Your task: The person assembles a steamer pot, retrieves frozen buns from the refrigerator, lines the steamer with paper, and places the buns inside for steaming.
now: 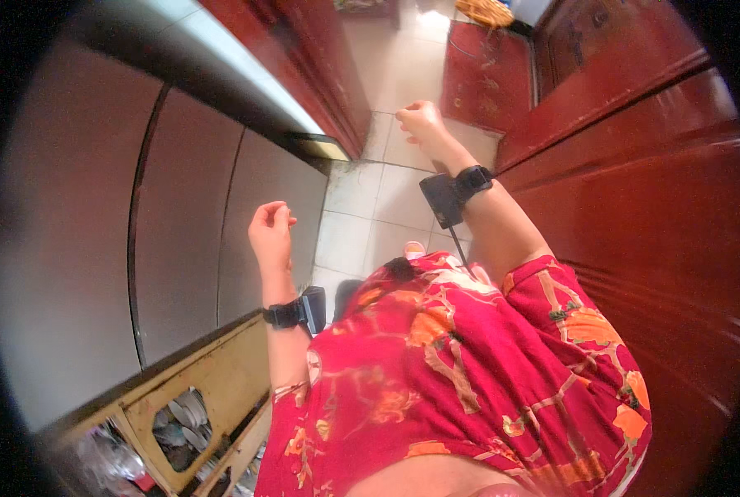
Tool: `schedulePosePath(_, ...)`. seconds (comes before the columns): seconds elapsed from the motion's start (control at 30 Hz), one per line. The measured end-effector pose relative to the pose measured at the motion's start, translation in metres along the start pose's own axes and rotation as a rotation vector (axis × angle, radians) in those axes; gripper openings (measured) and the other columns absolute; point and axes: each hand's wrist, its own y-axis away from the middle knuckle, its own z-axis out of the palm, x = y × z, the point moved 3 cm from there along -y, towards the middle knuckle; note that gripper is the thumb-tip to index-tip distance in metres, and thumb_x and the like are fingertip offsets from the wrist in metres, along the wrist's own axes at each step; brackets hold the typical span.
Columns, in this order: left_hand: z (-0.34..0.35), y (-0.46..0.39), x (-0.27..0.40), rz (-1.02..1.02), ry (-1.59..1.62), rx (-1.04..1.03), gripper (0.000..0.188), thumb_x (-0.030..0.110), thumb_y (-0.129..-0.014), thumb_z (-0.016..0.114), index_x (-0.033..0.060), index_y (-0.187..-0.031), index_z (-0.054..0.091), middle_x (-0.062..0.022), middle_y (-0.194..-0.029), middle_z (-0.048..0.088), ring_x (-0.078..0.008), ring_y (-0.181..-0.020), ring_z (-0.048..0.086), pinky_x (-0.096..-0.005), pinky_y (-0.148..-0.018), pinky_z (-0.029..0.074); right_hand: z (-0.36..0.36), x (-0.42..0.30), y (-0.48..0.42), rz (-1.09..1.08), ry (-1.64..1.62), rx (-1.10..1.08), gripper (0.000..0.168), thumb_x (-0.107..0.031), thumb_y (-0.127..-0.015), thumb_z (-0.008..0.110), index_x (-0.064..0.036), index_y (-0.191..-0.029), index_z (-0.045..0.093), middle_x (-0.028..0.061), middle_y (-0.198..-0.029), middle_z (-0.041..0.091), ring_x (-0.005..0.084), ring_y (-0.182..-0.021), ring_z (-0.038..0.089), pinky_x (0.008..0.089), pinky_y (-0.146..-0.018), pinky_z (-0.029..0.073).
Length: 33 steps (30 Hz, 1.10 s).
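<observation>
My left hand [271, 235] is raised in front of the grey panelled cabinet [180, 230], its thumb curled in against the fingers. Nothing shows in it. Farther forward, my right hand [424, 124] hangs over the tiled floor [351, 239], loosely curled, with the fingertips a little apart and no object in them. Each forearm wears a black strap, with a dark device [314, 309] on the left and a cabled box [442, 199] on the right. Below the hands is a red floral garment [469, 366].
A dark red wooden door [643, 186] runs along my right. Ahead stand a red door edge [320, 68] and a red mat [485, 77], with an orange-brown item [486, 11] beyond. At lower left, a yellowish wooden shelf unit [233, 397] holds metal utensils [186, 419] and plastic bags [106, 456].
</observation>
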Motion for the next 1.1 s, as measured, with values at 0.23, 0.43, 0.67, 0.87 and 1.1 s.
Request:
schedulePosePath(0.23,-0.022,0.005,-0.013,-0.016,-0.117,-0.138,0.01,0.006,-0.084,0.058,-0.0002,-0.092,0.061,-0.0044,-0.08,0.061,-0.011,-0.067,0.057,-0.0226,-0.062,0.045,0.008,0.084,-0.004,-0.14,-0.141,-0.081,0.01,-0.013,-0.081,0.059,-0.005,-0.085,0.056,0.0052,-0.081,0.057,0.0161,-0.079,0.058,0.0316,-0.061,0.048)
schedulePosePath(0.43,-0.02,0.01,-0.01,-0.031,-0.088,-0.302,0.012,0.008,-0.084,0.058,-0.0005,-0.092,0.061,-0.0048,-0.081,0.061,-0.0112,-0.069,0.058,-0.0233,-0.064,0.047,0.028,0.097,-0.03,-1.231,0.287,-0.077,0.02,-0.011,-0.08,0.053,-0.006,-0.062,0.059,0.0116,-0.071,0.061,0.0264,-0.063,0.06,0.039,-0.055,0.048)
schedulePosePath(0.67,-0.023,0.019,-0.032,0.003,-0.04,-0.339,0.013,0.009,-0.084,0.059,-0.0017,-0.092,0.061,-0.0048,-0.079,0.062,-0.0115,-0.068,0.06,-0.0241,-0.063,0.047,0.059,0.072,-0.003,-0.825,0.067,-0.328,0.015,-0.019,-0.08,0.056,-0.005,-0.082,0.062,0.0142,-0.082,0.063,0.0293,-0.077,0.06,0.0391,-0.068,0.048)
schedulePosePath(0.87,0.0,0.019,-0.029,0.012,-0.103,-0.482,0.014,0.009,-0.083,0.059,-0.0026,-0.091,0.061,-0.0047,-0.076,0.063,-0.0111,-0.068,0.061,-0.024,-0.061,0.048,0.075,0.077,0.0,-0.237,-0.47,-0.507,0.023,-0.02,-0.082,0.059,-0.001,-0.095,0.061,0.0159,-0.092,0.063,0.0279,-0.086,0.061,0.0374,-0.076,0.049)
schedulePosePath(1.1,-0.003,0.019,-0.047,-0.02,-0.028,-0.453,0.015,0.01,-0.083,0.059,-0.0023,-0.091,0.061,-0.0056,-0.076,0.063,-0.012,-0.067,0.061,-0.0246,-0.061,0.049,0.081,0.07,0.011,-0.353,-0.254,-0.518,0.027,-0.021,-0.082,0.062,-0.002,-0.101,0.061,0.0102,-0.1,0.064,0.024,-0.093,0.06,0.0355,-0.081,0.049)
